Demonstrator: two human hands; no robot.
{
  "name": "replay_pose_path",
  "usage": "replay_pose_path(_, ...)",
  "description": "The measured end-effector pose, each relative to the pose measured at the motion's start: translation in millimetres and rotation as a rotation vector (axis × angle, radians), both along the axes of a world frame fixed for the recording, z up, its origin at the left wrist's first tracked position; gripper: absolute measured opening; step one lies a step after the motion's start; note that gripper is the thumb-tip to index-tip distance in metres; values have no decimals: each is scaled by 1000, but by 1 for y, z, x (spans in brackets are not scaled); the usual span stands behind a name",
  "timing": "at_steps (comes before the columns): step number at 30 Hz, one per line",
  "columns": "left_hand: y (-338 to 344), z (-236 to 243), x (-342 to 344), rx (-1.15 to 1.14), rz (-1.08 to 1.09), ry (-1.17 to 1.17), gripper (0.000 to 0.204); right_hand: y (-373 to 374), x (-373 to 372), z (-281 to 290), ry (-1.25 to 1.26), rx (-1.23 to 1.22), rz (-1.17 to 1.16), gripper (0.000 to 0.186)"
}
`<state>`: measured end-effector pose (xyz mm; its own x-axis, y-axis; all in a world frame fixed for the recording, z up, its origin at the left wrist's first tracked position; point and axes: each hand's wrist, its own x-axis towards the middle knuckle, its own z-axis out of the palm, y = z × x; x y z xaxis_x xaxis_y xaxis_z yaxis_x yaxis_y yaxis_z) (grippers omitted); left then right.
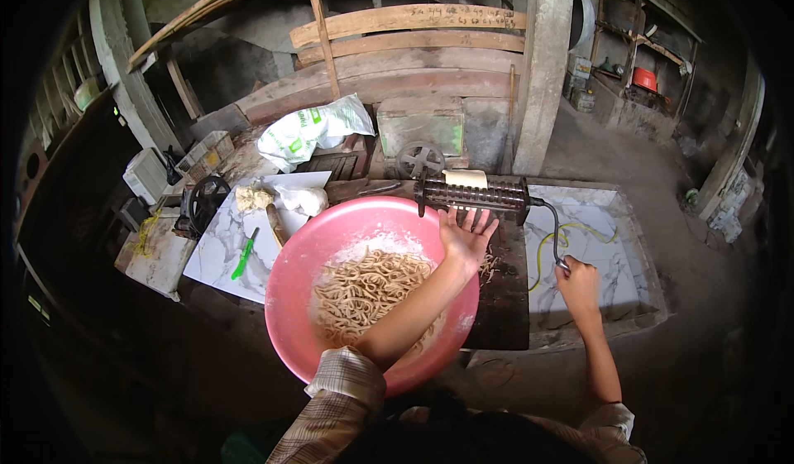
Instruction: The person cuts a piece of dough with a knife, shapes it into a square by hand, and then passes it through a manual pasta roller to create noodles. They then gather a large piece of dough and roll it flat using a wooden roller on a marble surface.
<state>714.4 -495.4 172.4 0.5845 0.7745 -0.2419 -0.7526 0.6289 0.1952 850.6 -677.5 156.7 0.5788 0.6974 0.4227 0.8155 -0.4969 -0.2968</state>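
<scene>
My right hand [581, 285] is closed around the end of a metal crank handle [552, 224], which joins the right side of a hand-cranked noodle machine [506, 198]. A pale sheet of dough [466, 179] lies over the top of its rollers. Just below the machine, my left hand [465, 239] is held palm up with its fingers spread; I cannot see anything resting on it. Under my left forearm stands a wide pink basin [285, 298] with floured noodles [364, 290] in it. A few noodle strands [488, 264] show beside my left wrist.
Left of the basin, a marbled board [217, 253] carries a green-handled knife [246, 254], a dough lump [252, 198], a white bag [302, 199] and a wooden rolling pin [276, 225]. A white sack [314, 133] lies behind. Yellow cord [579, 226] crosses the right-hand tiles. A concrete post [543, 75] rises behind.
</scene>
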Motion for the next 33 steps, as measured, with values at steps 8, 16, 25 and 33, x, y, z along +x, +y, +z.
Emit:
replay_pose_path(8,13,9,7,-51,38,-81,46,-5,1,91,-461,244,101,8)
replay_pose_path(16,22,7,12,-29,13,-142,41,46,52,135,-675,273,34,10)
replay_pose_path(25,27,11,18,-154,81,-123,32,141,125,89,-445,177,-103,14)
replay_pose_path(33,33,7,18,-114,81,-116,32,122,120,-53,-163,-48,-113,20)
